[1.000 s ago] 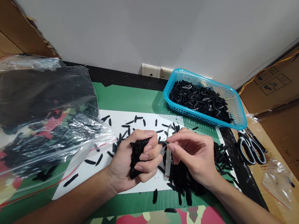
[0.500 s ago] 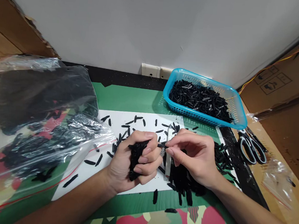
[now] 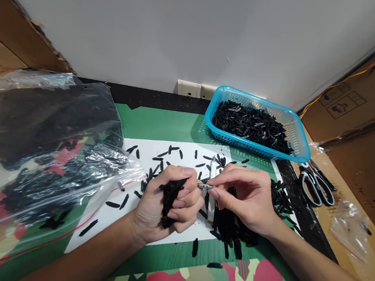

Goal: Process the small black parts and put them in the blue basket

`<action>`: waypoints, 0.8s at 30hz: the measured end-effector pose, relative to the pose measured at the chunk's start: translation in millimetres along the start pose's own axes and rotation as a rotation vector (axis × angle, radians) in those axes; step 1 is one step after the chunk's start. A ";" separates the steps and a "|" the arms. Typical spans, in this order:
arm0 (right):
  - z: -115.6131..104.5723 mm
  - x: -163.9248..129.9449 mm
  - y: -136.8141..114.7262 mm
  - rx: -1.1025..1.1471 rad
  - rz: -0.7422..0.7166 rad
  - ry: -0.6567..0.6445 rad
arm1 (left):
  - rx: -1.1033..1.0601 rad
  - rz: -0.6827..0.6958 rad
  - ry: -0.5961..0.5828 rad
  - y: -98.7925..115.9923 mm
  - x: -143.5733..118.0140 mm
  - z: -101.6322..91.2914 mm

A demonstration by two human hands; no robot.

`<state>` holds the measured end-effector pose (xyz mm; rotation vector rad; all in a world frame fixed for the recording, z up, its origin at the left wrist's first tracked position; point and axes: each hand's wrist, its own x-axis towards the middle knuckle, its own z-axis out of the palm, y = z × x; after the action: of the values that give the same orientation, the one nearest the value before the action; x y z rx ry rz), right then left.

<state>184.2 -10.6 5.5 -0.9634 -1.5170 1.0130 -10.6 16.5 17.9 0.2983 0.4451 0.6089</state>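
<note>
Wrapped in a fist, my left hand (image 3: pixel 150 207) holds a clump of small black pieces (image 3: pixel 169 204). Its thumb and index finger point toward my right hand (image 3: pixel 248 198). Between the right thumb and fingertips is one slim black piece (image 3: pixel 205 186) with a pale grey face, just off the left fingers. Under the right hand a white pen-like tool (image 3: pixel 210 210) lies on a white paper sheet (image 3: pixel 179 238). A heap of black pieces (image 3: pixel 228 229) sits beside it, partly hidden by that hand. Several loose pieces (image 3: pixel 112 204) are scattered over the paper.
At the back right stands a blue basket (image 3: pixel 253 142) filled with black pieces. A clear zip bag (image 3: pixel 85 179) of black pieces covers the left side. Scissors (image 3: pixel 316 189) and a small plastic bag (image 3: pixel 352 231) lie on cardboard at the right. A wall (image 3: pixel 170 34) rises behind.
The slim piece in my right fingertips has turned, and its pale grey face now shows. My right hand has shifted very slightly; the left still grips its clump.
</note>
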 end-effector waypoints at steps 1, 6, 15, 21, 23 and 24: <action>-3.8 0.9 -1.1 -0.082 -0.058 0.007 | -0.005 0.005 0.003 0.3 0.5 0.1; -50.7 17.1 -4.9 -0.805 -0.497 0.071 | 0.001 0.009 0.083 0.1 3.4 1.0; -55.5 34.0 -28.7 -0.807 -0.291 0.100 | 0.172 -0.046 0.279 -12.2 8.0 5.2; -3.4 14.2 -39.0 -0.568 -0.387 -0.242 | 0.241 0.012 0.373 -22.2 8.8 1.0; 3.6 11.8 -36.9 -0.630 -0.398 -0.262 | 0.238 0.013 0.363 -23.5 8.2 0.3; 5.5 11.0 -36.1 -0.651 -0.404 -0.263 | 0.234 0.008 0.357 -23.5 7.8 0.4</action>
<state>174.5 -12.7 42.4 -0.9151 -2.2248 0.3573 6.6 2.8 6.5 0.4158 0.8618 0.6206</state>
